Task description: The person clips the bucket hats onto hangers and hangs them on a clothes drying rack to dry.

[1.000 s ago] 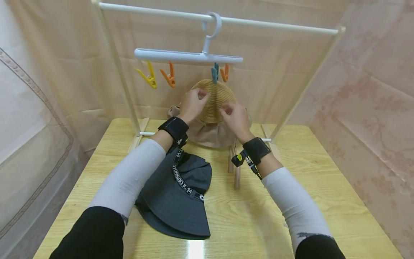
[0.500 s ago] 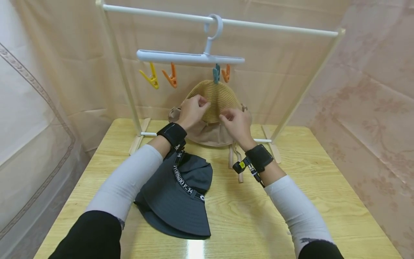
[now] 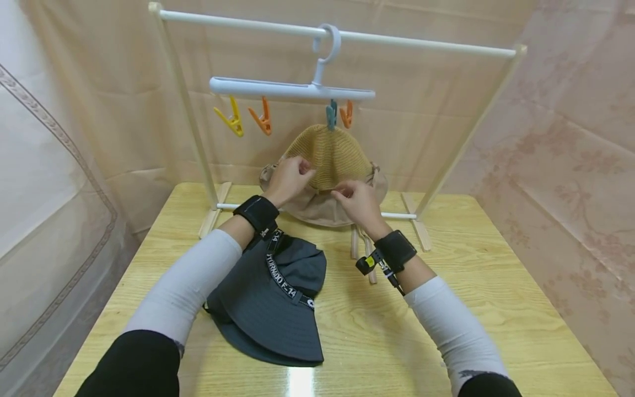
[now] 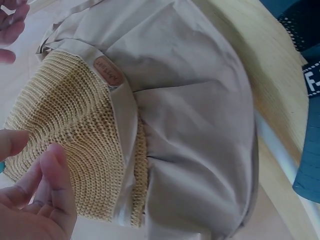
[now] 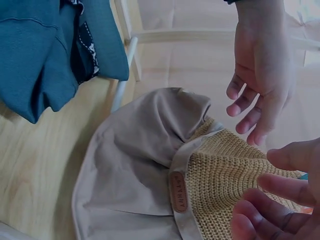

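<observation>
A sun hat with a woven straw crown (image 3: 329, 157) and a beige cloth brim (image 3: 317, 207) hangs from a teal clothespin (image 3: 331, 114) under a pale blue hanger (image 3: 268, 86). My left hand (image 3: 291, 179) is in front of the hat's left side, fingers loosely bent with nothing between them. Lower on the right, my right hand (image 3: 361, 203) overlaps the brim in the head view. In the right wrist view, the fingers of the right hand (image 5: 280, 200) are apart and hold nothing. A small brown label (image 4: 108, 71) shows on the hat band.
The hanger hooks over a white rod (image 3: 421, 44) of a wooden-footed rack. A yellow clothespin (image 3: 230, 117) and two orange ones, one an orange clothespin (image 3: 262, 116), also hang there. A folded dark grey hat (image 3: 268, 314) lies on the wooden table (image 3: 476, 309) in front.
Both hands have moved down from the straw crown toward the brim, uncovering more of the crown. The sun hat stays hanging under the teal clothespin, its crown looking spread wider than at first.
</observation>
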A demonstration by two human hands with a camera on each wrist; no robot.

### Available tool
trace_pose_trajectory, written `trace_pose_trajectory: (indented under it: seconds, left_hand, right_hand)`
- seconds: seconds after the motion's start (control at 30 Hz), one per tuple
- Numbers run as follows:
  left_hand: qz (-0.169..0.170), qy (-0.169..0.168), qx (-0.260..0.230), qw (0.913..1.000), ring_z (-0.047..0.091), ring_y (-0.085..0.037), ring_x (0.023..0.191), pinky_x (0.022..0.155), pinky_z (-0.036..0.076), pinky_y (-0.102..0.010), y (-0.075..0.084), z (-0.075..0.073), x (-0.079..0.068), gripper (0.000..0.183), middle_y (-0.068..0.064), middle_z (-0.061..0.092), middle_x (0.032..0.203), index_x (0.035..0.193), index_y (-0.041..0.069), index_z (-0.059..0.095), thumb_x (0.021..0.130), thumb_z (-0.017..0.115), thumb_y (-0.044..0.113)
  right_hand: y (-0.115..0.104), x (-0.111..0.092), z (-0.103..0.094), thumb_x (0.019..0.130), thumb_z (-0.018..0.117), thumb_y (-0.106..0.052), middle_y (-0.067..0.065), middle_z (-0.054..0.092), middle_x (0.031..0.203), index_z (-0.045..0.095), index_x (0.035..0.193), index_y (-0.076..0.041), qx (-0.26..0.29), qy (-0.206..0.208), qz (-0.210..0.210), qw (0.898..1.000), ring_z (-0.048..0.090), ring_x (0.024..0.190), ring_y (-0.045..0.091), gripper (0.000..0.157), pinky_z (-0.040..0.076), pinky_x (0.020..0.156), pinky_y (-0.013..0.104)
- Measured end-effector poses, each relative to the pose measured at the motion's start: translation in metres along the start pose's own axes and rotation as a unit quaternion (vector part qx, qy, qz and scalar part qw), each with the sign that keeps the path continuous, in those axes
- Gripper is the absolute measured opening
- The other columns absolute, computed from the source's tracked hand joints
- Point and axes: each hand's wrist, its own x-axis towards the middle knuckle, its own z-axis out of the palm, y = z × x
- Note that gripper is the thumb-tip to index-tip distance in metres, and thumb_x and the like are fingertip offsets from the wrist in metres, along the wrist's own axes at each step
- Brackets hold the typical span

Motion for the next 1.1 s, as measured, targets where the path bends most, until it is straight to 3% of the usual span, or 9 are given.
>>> trace_pose_trajectory:
  seconds: [0.1,0.5,0.73,1.0,1.1]
  left_hand:
    - [-0.018,-0.013,0.007,0.9997,0.065,-0.024,0.094,0.084,0.051,-0.039,-0.003,-0.001,-0.002,0.028,-0.010,0.069,0.103,0.111,0.007,0.067,0.097,0.060,0.030]
    - [-0.029,-0.067,0.042,0.9965,0.066,-0.026,0.093,0.081,0.051,-0.038,-0.019,0.005,-0.008,0.027,-0.009,0.070,0.103,0.108,0.007,0.067,0.095,0.061,0.030]
    - [-0.018,-0.112,0.060,0.9917,0.067,-0.027,0.093,0.083,0.051,-0.041,-0.027,0.008,-0.015,0.022,-0.009,0.071,0.102,0.101,0.009,0.069,0.094,0.064,0.029]
    - [0.024,-0.115,0.086,0.9893,0.066,-0.023,0.080,0.077,0.052,-0.036,-0.038,0.016,-0.020,0.016,-0.008,0.074,0.092,0.091,0.007,0.073,0.090,0.066,0.022]
    - [0.020,-0.128,0.097,0.9869,0.065,-0.022,0.078,0.074,0.050,-0.036,-0.041,0.017,-0.025,0.017,-0.009,0.073,0.090,0.090,0.007,0.072,0.091,0.067,0.023]
  right_hand:
    - [0.001,-0.003,0.004,0.095,0.064,-0.022,0.013,0.072,0.091,0.072,0.107,-0.002,-0.002,-0.011,0.003,1.000,0.063,0.075,0.023,0.025,0.046,0.064,0.029]
    - [0.006,-0.014,0.017,0.095,0.063,-0.020,0.012,0.072,0.088,0.074,0.106,-0.003,-0.005,-0.036,0.001,0.999,0.058,0.066,0.020,0.023,0.043,0.058,0.027]
    - [0.010,-0.021,0.027,0.094,0.064,-0.023,0.010,0.072,0.083,0.075,0.102,-0.004,-0.027,-0.044,0.001,0.999,0.057,0.062,0.017,0.023,0.042,0.055,0.025]
    - [0.010,-0.030,0.036,0.094,0.064,-0.024,0.009,0.070,0.076,0.074,0.096,-0.005,-0.038,-0.060,0.000,0.997,0.053,0.057,0.014,0.021,0.039,0.053,0.024]
    - [0.011,-0.031,0.038,0.095,0.063,-0.026,0.010,0.070,0.078,0.074,0.100,-0.004,-0.039,-0.071,0.001,0.997,0.053,0.057,0.014,0.025,0.040,0.053,0.024]
